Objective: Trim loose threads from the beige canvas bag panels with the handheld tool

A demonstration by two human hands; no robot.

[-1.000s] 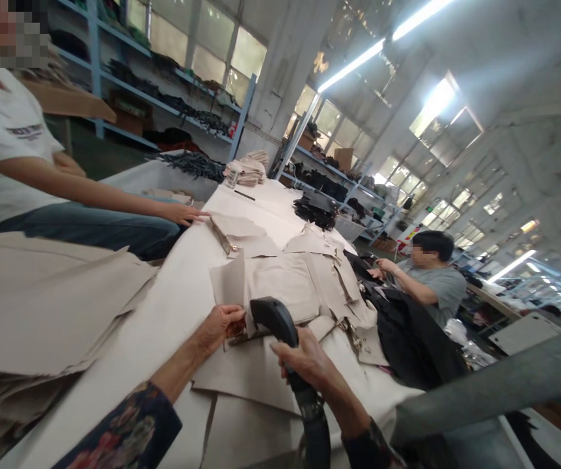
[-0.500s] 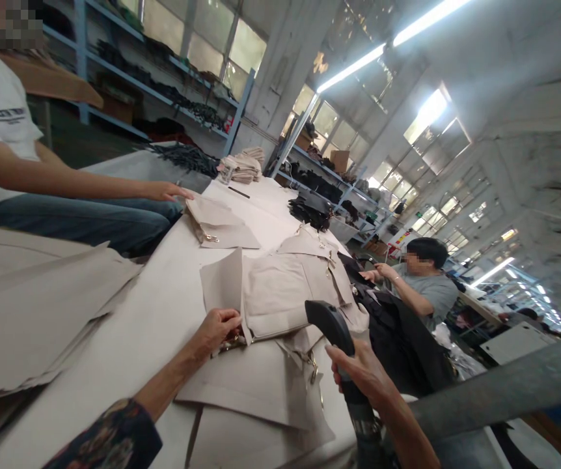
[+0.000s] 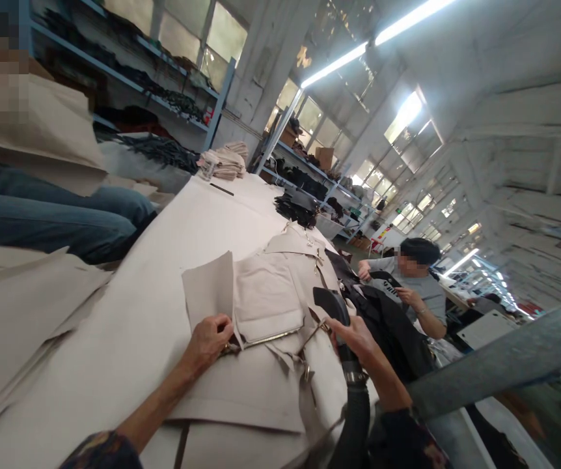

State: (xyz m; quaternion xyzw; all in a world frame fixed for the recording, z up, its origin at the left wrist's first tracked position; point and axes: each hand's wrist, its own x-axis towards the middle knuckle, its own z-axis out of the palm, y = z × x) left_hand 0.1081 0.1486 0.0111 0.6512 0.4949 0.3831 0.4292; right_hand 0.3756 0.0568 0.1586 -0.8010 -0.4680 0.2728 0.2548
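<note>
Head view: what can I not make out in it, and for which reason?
All in the head view:
- Anything inside the left hand: hidden by that hand.
- Black handle: partly covered by the right hand.
- Black tube: cut off by the bottom edge.
- Shelf goods: too small and blurred.

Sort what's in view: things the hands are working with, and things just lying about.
In use:
zippered beige piece, left hand at its corner
black curved tool, gripped by right hand

Lying about:
folded beige stack
thin black strip
black pile
</note>
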